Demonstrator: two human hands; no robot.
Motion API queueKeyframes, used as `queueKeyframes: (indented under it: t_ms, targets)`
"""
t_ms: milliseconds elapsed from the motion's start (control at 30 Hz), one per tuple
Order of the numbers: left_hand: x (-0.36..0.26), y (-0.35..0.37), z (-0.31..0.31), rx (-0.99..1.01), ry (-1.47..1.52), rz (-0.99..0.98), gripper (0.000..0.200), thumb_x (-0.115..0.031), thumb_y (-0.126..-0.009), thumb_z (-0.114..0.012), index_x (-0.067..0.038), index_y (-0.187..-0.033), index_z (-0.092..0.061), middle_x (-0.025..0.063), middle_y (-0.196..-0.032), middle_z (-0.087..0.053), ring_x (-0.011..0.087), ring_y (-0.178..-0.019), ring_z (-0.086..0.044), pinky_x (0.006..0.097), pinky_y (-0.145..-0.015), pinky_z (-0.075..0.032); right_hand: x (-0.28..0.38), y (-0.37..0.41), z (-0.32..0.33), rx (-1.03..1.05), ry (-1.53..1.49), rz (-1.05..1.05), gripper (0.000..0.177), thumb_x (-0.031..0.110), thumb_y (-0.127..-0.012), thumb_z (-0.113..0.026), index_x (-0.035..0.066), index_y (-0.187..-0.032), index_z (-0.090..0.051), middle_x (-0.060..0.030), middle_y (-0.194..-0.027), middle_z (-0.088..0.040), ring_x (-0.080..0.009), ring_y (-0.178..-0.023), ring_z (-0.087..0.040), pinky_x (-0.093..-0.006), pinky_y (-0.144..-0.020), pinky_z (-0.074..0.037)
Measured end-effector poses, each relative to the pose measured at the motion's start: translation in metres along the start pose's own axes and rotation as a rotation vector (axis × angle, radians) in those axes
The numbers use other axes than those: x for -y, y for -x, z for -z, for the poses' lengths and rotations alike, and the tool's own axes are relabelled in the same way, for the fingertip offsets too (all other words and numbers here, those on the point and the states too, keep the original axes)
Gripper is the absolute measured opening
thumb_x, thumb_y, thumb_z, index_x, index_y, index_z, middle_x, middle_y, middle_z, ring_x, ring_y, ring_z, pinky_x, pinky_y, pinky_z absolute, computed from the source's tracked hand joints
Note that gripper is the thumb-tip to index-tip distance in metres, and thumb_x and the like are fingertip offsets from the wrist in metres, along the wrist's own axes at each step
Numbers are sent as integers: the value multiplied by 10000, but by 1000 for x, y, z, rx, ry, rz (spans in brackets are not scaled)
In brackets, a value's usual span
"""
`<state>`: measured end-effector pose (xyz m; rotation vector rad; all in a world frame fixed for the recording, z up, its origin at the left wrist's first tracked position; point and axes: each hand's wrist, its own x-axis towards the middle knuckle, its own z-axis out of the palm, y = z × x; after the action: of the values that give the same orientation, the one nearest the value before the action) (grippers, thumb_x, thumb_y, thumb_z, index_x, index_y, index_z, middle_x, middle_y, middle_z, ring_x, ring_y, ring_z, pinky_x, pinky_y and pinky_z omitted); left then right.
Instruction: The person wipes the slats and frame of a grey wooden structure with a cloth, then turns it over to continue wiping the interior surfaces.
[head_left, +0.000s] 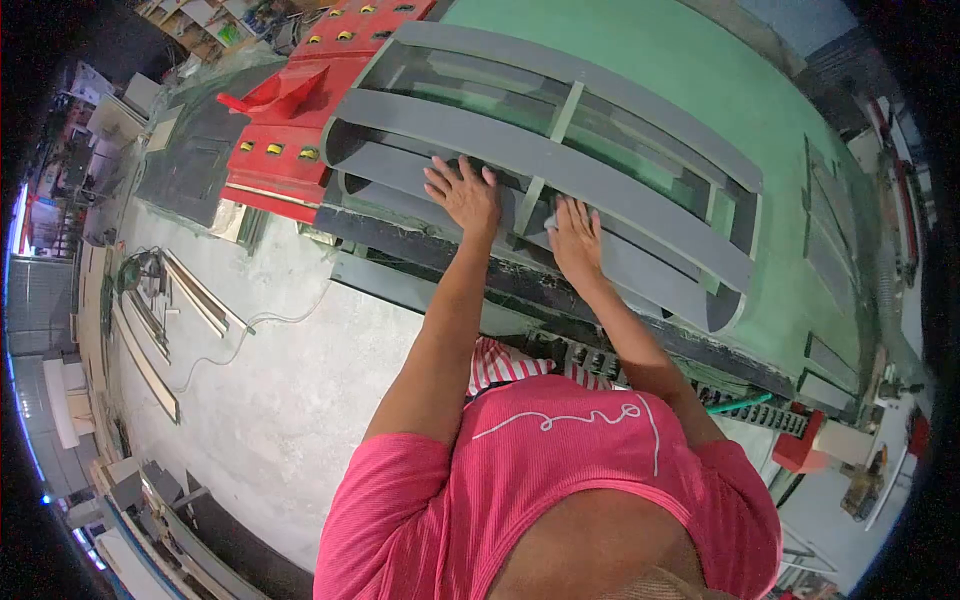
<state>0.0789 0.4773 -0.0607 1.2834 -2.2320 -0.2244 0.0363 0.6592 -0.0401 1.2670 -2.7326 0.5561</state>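
We see a green table (700, 80) filling the far right, with bare concrete floor (290, 390) to the near left. A grey slatted frame (640, 200) lies flat on the table, reaching to its near edge. A red panel (300, 130) with yellow-edged holes sits just left of the frame. The left hand (465, 195) rests palm down on a near slat, fingers spread wide, holding nothing. The right hand (577, 240) lies flat on the next slat to the right, over a small white scrap (556, 222). We cannot tell whether its fingers grip the scrap.
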Motion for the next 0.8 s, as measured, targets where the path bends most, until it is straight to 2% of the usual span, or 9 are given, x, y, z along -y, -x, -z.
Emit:
queueKeyframes:
  t_ms: [100, 167, 200, 267, 400, 467, 567, 700, 800]
  targets:
    - [-1, 0, 0, -8, -17, 6, 481, -366, -856, -483, -81, -1244, -493, 243, -1424, -264, 450, -1323, -183, 557, -1069, -137, 11, -29, -16, 56, 69, 17, 549, 111, -818, -550, 20, -1331, -377, -151, -1347, -433, -287, -1291, -359, -431, -1089, -212]
    - [-1, -1, 2, -11, -15, 11, 477, -365, -854, -486, -80, -1236, -496, 243, -1422, -268, 450, -1323, -184, 558, -1069, -137, 14, -42, -24, 214, 18, -204, 564, 97, -815, -548, 0, -1337, -359, -177, -1325, -450, -300, -1275, -377, -430, -1083, -233]
    - [0, -1, 1, -4, -9, 9, 472, -363, -853, -489, -79, -1229, -499, 243, -1420, -272, 450, -1323, -186, 558, -1069, -138, 14, -43, -27, 214, 18, -190, 564, 97, -815, -548, 0, -1337, -359, -177, -1325, -450, -300, -1275, -377, -430, -1083, -233]
    - [0, -1, -1, -35, -14, 15, 465, -354, -844, -504, -75, -1216, -504, 238, -1418, -280, 447, -1323, -190, 556, -1069, -143, 7, -35, -29, 117, -29, -126, 550, 62, -805, -539, -17, -1325, -381, -178, -1355, -419, -292, -1310, -327, -442, -1096, -196]
    - [0, -1, -1, -26, 5, 46, 461, -331, -825, -528, -72, -1206, -511, 225, -1419, -287, 431, -1328, -195, 547, -1074, -145, 1, -24, -25, 46, -47, -13, 512, -15, -800, -505, -27, -1302, -406, -183, -1347, -427, -308, -1305, -331, -452, -1094, -204]
    - [1, -1, -3, -9, -17, 28, 459, -355, -857, -483, -93, -1233, -515, 240, -1424, -274, 443, -1317, -211, 567, -1064, -136, 0, -16, -22, -85, -61, 108, 449, -11, -831, -481, -8, -1278, -438, -193, -1296, -472, -320, -1259, -393, -454, -1075, -259]
    - [2, -1, -3, -9, -33, 21, 459, -358, -857, -489, -97, -1233, -516, 240, -1421, -279, 446, -1316, -209, 569, -1063, -137, -3, -5, -23, -53, -30, 188, 394, -50, -805, -477, -22, -1197, -497, -185, -1296, -474, -314, -1296, -341, -461, -1086, -225]
    - [0, 0, -3, -31, 17, 20, 468, -344, -836, -513, -75, -1219, -507, 230, -1429, -267, 434, -1330, -184, 538, -1084, -122, 3, 16, -16, -31, -118, 258, 402, -59, -760, -489, -9, -1158, -515, -146, -1261, -502, -308, -1264, -379, -476, -1084, -228]
    - [3, 0, -7, -26, -26, 15, 465, -359, -849, -513, -91, -1228, -516, 246, -1413, -287, 455, -1312, -207, 573, -1055, -154, 17, 42, 7, -13, -138, 377, 399, -68, -752, -484, -2, -1144, -520, -120, -1241, -519, -303, -1260, -379, -478, -1081, -235]
